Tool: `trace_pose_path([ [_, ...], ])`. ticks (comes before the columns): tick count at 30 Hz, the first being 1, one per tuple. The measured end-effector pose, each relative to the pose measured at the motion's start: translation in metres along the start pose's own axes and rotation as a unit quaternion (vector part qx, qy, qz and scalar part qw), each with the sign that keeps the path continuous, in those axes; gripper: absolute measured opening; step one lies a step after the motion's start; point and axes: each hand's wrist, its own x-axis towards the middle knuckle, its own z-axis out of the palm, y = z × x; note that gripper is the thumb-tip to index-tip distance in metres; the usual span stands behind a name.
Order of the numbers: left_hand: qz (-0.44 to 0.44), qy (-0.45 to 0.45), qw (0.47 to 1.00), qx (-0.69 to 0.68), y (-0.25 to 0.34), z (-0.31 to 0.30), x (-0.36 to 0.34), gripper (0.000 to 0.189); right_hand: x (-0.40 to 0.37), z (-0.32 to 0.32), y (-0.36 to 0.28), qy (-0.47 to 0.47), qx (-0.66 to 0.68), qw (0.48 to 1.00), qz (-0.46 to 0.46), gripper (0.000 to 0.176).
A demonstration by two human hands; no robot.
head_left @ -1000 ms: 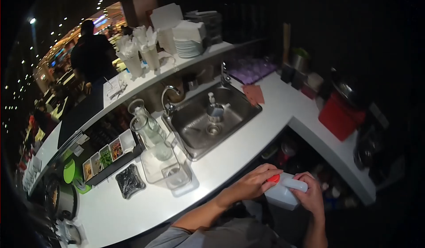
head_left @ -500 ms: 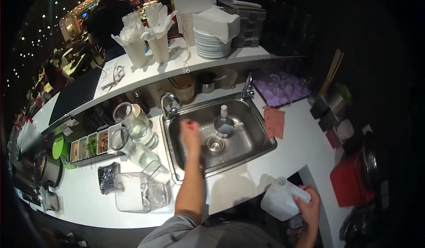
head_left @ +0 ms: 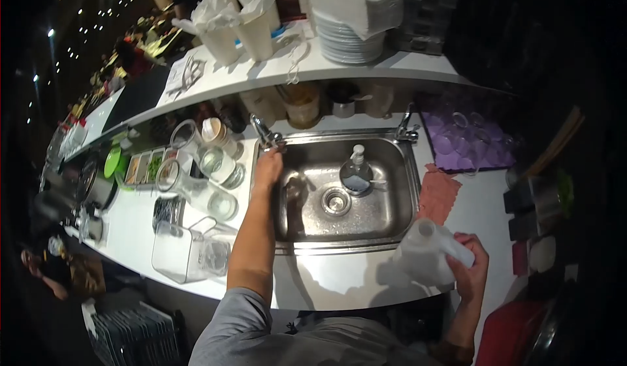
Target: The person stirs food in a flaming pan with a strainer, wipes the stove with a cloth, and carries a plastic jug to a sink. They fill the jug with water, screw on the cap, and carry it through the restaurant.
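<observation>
The translucent white plastic jug (head_left: 428,252) hangs tilted just off the front right corner of the stainless steel sink (head_left: 385,212), over the edge of the white counter (head_left: 326,281). Its round mouth is uncapped. The person's right hand (head_left: 471,268) has its fingers wrapped tight around the jug's handle, on the side away from the sink.

The left hand (head_left: 268,167) is stretched out to the sink's back left corner, right at the curved chrome faucet (head_left: 266,133). Only the back of that hand shows, and I cannot tell whether its fingers close on the faucet or merely touch it.

Inside the sink, near its back wall, a clear pump-top soap bottle (head_left: 356,173) stands upright. Just right of the sink a pinkish-red cloth (head_left: 437,196) lies flat on the counter. Beyond it, at the sink's back right, sits a purple rack of upturned glasses (head_left: 467,137).

Left of the sink several clear glass carafes (head_left: 196,193) crowd together, with a clear square plastic container (head_left: 186,252) in front of them. Farther left is a black tray of garnish compartments (head_left: 147,167).

On the raised shelf behind the sink stand a stack of white plates (head_left: 349,39) and two white cups stuffed with paper napkins (head_left: 238,33).
</observation>
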Motion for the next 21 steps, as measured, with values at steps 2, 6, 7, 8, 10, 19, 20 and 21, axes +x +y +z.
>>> trace_pose_path([
  [2,-0.026,0.013,1.0,0.012,0.025,-0.003,-0.025,0.043,0.027,0.012,0.006,-0.034,0.023,0.999,-0.002,0.014],
  [6,-0.105,0.009,0.994,0.042,0.039,-0.022,-0.049,0.047,0.073,0.06,0.029,-0.045,0.03,0.998,0.017,0.019],
  [7,-0.112,0.015,0.993,0.045,0.048,-0.025,-0.065,0.047,0.083,0.08,0.032,-0.052,0.013,0.998,-0.038,0.02],
  [8,-0.137,0.063,0.988,0.037,0.058,-0.026,-0.087,0.048,0.094,0.101,0.035,-0.057,-0.002,0.994,-0.094,0.022],
  [10,-0.139,0.098,0.985,0.021,0.08,-0.026,-0.139,0.048,0.119,0.15,0.066,-0.114,-0.024,0.987,-0.11,0.023],
  [19,-0.223,0.081,0.971,-0.022,0.137,-0.081,-0.351,0.033,0.131,0.307,0.176,-0.118,-0.103,0.978,-0.141,0.04],
  [20,-0.253,0.085,0.964,-0.001,0.134,-0.091,-0.37,0.032,0.127,0.308,0.175,-0.12,-0.102,0.977,-0.141,0.04],
  [21,-0.282,0.088,0.955,0.02,0.129,-0.101,-0.387,0.03,0.124,0.308,0.171,-0.141,-0.125,0.974,-0.125,0.04],
])
